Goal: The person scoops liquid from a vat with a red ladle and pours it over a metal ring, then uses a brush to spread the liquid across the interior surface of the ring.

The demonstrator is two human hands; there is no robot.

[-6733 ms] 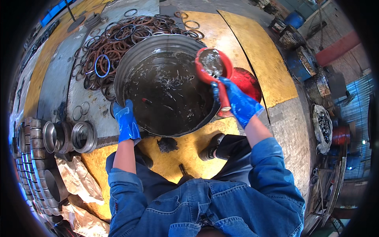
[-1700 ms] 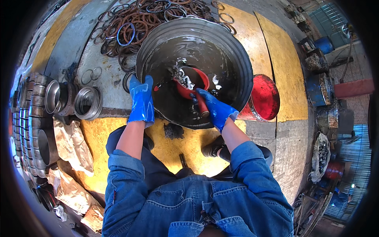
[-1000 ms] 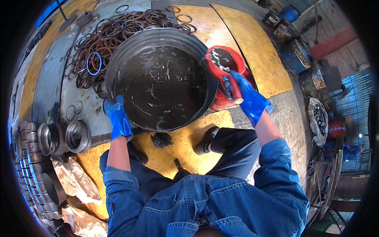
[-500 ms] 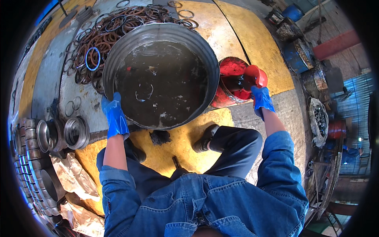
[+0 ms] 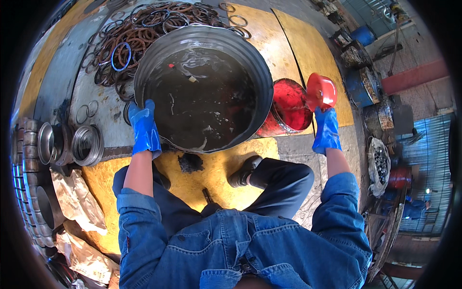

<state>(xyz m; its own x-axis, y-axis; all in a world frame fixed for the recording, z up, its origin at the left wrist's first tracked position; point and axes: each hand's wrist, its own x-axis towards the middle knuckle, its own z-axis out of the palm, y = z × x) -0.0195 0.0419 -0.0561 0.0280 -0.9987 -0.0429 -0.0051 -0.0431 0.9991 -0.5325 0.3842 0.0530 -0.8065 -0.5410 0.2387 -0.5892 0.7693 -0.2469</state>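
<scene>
A large round metal tub with ridged walls holds dark, murky liquid with light scraps floating in it. My left hand, in a blue glove, grips the tub's near-left rim. In a matching glove, my right hand holds a red plastic scoop, raised and tilted toward the bucket. The scoop's handle is hidden inside that hand. Between tub and scoop stands a red bucket, its inner wall smeared dark. A thin dark streak runs between the scoop's edge and the bucket.
Rusty metal rings lie heaped behind the tub, one blue ring among them. Larger steel rings and brown paper are at left. Stained drums and a sack of dark pieces line the right side. Another person appears far right.
My right hand has swung the scoop slightly right, off the bucket's mouth. The dark liquid that was flowing from it has thinned to a streak. My left hand stays on the rim.
</scene>
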